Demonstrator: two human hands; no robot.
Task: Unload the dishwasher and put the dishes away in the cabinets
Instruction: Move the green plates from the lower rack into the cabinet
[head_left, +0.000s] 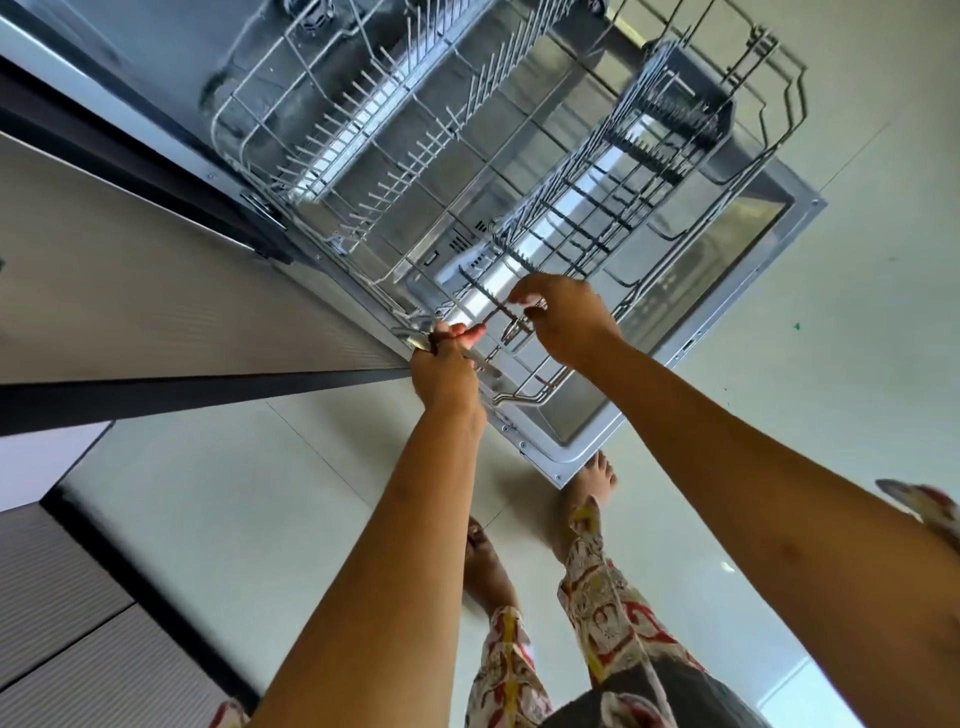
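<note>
The dishwasher's lower wire rack (519, 171) is pulled out over the open door (727, 249) and holds no dishes that I can see. A long cutlery holder (613, 171) with dark toothed bars runs along its right side. My left hand (447, 371) is at the rack's near left corner, closed around a few pieces of metal cutlery (480, 362), with a blade sticking out to the right. My right hand (563, 322) is at the near end of the cutlery holder, its fingertips pinched on a small metal utensil (513, 333) that hangs just below them.
Grey ribbed cabinet fronts (156, 291) line the left side, with more drawers (78, 639) at the lower left. The pale tiled floor (857, 364) lies around the door. My bare feet (592, 493) stand at the door's near corner.
</note>
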